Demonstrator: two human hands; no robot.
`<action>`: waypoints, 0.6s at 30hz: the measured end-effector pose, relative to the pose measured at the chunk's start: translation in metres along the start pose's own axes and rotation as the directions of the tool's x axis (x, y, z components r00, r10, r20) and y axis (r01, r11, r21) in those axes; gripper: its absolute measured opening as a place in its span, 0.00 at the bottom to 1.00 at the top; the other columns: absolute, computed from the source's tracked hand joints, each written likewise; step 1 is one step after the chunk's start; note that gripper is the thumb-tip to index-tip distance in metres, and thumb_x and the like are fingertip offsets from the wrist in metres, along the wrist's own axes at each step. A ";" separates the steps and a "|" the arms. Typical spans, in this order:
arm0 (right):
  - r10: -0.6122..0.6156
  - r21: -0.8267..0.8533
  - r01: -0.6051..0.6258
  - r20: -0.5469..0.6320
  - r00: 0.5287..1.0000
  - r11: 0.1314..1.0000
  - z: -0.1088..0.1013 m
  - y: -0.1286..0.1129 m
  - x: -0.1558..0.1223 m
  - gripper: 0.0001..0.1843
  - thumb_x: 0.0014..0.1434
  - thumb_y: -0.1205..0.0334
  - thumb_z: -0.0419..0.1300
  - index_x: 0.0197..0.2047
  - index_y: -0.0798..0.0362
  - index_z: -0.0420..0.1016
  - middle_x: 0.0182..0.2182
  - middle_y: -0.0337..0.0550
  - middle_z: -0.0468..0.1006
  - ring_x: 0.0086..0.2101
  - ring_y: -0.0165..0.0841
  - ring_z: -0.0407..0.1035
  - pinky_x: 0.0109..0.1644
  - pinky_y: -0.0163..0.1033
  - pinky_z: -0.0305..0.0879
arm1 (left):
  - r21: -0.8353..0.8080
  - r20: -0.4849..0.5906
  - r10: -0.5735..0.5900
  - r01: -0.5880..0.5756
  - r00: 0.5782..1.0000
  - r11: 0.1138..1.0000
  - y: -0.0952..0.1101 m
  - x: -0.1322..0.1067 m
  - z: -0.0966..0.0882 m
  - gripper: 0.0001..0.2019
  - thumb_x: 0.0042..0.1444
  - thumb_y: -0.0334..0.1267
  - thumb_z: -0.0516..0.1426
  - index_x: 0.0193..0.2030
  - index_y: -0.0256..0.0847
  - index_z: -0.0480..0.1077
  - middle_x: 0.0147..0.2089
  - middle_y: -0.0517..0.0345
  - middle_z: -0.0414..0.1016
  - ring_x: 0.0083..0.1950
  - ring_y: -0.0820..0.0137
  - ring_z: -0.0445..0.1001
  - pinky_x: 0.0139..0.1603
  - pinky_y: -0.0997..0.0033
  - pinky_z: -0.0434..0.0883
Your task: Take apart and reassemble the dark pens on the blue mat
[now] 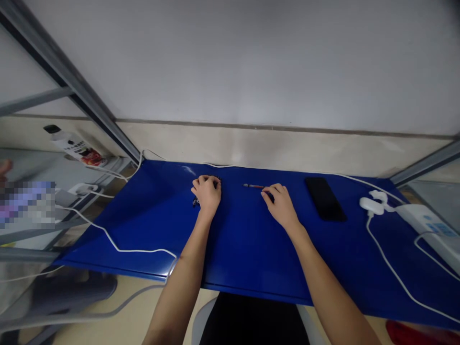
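A slim pen with a clear, reddish barrel and a dark end lies across the blue desk. My right hand pinches its right end between thumb and fingers, close to the desktop. To the left, my left hand rests low over the desk with its fingers curled down round a few small dark things. Their ends show on either side of the hand and look pen-like, but the palm hides most of them.
A black phone lies right of my right hand. Beyond it are a white charger and a power strip with cables. A white cable crosses the desk's left side. A bottle and another person's hand are at far left.
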State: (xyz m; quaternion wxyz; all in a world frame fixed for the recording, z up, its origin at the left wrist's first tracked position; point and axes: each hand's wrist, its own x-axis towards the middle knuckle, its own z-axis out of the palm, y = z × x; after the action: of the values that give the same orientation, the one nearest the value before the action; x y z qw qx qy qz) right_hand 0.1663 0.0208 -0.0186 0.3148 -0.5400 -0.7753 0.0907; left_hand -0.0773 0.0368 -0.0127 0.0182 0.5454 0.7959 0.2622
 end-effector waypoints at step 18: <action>0.045 -0.157 -0.035 0.059 0.997 0.987 0.006 0.012 0.000 0.12 0.67 0.63 0.49 0.45 0.53 0.74 0.44 0.52 0.76 0.46 0.47 0.66 0.46 0.51 0.61 | -0.141 -0.114 0.421 -0.434 0.900 0.890 0.019 -0.013 0.000 0.11 0.63 0.44 0.54 0.47 0.45 0.74 0.51 0.49 0.70 0.56 0.57 0.61 0.53 0.56 0.62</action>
State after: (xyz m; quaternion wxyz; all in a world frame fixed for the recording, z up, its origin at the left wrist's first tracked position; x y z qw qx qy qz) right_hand 0.1728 0.0267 -0.0290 0.2454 -0.5752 -0.7785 0.0532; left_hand -0.0556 0.0310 -0.0077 -0.0274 0.6929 0.6320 0.3458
